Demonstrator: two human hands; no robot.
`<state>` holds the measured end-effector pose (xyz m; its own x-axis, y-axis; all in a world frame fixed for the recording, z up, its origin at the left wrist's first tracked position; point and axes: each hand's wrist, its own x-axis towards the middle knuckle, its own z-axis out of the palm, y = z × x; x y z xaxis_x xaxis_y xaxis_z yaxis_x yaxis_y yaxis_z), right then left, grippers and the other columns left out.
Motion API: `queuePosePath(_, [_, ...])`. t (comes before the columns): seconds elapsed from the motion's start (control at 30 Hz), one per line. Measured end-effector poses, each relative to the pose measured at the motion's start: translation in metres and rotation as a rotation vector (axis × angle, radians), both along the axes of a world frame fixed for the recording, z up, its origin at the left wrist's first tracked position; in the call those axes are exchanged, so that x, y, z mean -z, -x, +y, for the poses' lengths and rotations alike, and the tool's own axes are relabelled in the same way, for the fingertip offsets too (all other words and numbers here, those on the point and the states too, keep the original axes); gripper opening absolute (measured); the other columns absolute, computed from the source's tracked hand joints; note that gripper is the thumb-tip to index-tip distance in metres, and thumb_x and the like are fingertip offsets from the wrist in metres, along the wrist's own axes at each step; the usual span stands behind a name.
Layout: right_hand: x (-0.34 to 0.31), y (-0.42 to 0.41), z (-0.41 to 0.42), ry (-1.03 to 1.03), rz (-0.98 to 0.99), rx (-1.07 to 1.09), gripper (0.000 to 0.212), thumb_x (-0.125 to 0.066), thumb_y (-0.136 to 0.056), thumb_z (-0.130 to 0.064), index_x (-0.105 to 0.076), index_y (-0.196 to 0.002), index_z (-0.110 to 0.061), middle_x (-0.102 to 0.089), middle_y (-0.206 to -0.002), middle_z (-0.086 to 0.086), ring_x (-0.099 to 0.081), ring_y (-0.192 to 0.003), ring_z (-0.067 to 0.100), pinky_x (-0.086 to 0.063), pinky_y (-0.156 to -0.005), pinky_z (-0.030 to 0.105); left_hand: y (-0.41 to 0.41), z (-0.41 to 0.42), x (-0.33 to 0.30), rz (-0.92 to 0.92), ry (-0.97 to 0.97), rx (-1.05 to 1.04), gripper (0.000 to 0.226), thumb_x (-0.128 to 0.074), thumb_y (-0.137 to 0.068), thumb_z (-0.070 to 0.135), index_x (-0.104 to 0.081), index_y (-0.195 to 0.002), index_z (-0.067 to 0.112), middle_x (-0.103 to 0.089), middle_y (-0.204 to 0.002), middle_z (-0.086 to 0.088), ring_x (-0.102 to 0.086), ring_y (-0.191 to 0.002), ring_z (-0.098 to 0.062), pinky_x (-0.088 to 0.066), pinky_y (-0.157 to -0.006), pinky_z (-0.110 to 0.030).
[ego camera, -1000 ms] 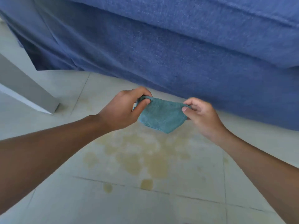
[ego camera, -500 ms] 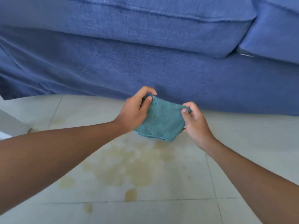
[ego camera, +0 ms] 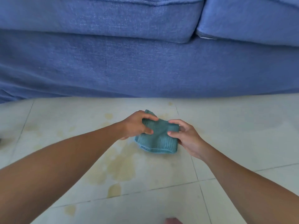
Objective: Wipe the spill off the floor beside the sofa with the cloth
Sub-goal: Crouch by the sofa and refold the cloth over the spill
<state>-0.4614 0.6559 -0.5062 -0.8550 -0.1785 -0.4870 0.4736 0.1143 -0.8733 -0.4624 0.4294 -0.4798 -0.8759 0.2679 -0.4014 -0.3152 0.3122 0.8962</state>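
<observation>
A folded teal cloth (ego camera: 157, 141) sits low over the pale tiled floor, at the upper right edge of a yellowish spill (ego camera: 119, 168). My left hand (ego camera: 137, 125) grips the cloth's left side, with fingers curled over its top edge. My right hand (ego camera: 186, 136) pinches the cloth's right side between thumb and fingers. The spill spreads as blotches and droplets down and to the left of the cloth. Whether the cloth touches the floor I cannot tell.
A blue fabric sofa (ego camera: 145, 62) fills the upper half of the view, its base meeting the floor just beyond the cloth. Pale floor tiles (ego camera: 242, 126) with grout lines extend right and toward me. A skin-toned shape (ego camera: 173, 221) shows at the bottom edge.
Both hands have lowered the cloth from in front of the sofa down to the floor by the spill. The view has shifted, and the grey object at the left is out of sight.
</observation>
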Motion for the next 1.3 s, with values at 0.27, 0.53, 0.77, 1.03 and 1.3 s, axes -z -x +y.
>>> queuePosePath(0.27, [0.0, 0.0, 0.021, -0.082, -0.053, 0.015, 0.04, -0.079, -0.084, 0.002, -0.073, -0.112, -0.024, -0.074, -0.112, 0.009, -0.076, -0.091, 0.024, -0.063, -0.071, 0.038, 0.008, 0.029, 0.019, -0.004, 0.33, 0.218, 0.097, -0.089, -0.069, 0.016, -0.038, -0.151, 0.016, -0.023, -0.137, 0.001, -0.039, -0.126, -0.021, -0.041, -0.106, -0.028])
queuePosePath(0.53, [-0.005, 0.008, 0.048, -0.276, -0.041, 0.011, 0.05, -0.072, -0.084, 0.009, -0.068, -0.109, -0.034, -0.067, -0.116, 0.005, -0.071, -0.097, 0.024, -0.061, -0.065, 0.032, 0.019, 0.07, 0.028, 0.131, 0.448, 0.339, 0.101, -0.088, -0.071, 0.021, -0.031, -0.153, 0.013, -0.018, -0.142, -0.006, -0.037, -0.129, -0.024, -0.031, -0.099, -0.015])
queuePosePath(0.77, [0.0, 0.007, 0.076, -0.389, -0.025, 0.052, 0.053, -0.068, -0.086, 0.009, -0.067, -0.119, -0.032, -0.055, -0.123, 0.0, -0.066, -0.102, 0.024, -0.062, -0.065, 0.032, 0.027, 0.1, 0.035, 0.194, 0.464, 0.398, 0.095, -0.087, -0.072, 0.023, -0.034, -0.15, 0.01, -0.016, -0.141, -0.005, -0.039, -0.122, -0.022, -0.03, -0.094, -0.012])
queuePosePath(1.03, [0.016, 0.003, 0.081, -0.69, 0.1, -0.061, 0.055, -0.059, -0.088, 0.006, -0.06, -0.135, -0.023, -0.037, -0.125, 0.002, -0.054, -0.106, 0.02, -0.048, -0.063, 0.011, 0.028, 0.104, 0.045, 0.18, 0.447, 0.43, 0.096, -0.085, -0.075, 0.023, -0.029, -0.153, 0.01, -0.014, -0.142, -0.004, -0.04, -0.124, -0.022, -0.032, -0.099, -0.015])
queuePosePath(1.3, [0.026, -0.008, 0.062, -1.271, 0.45, -0.208, 0.056, -0.056, -0.097, -0.042, -0.046, -0.148, -0.019, -0.029, -0.151, 0.007, -0.027, -0.139, 0.03, -0.03, -0.113, 0.044, 0.038, 0.054, 0.041, 0.315, 0.576, 0.406, 0.097, -0.084, -0.071, 0.044, -0.034, -0.152, 0.027, -0.012, -0.149, 0.004, -0.021, -0.138, -0.022, -0.026, -0.115, -0.04])
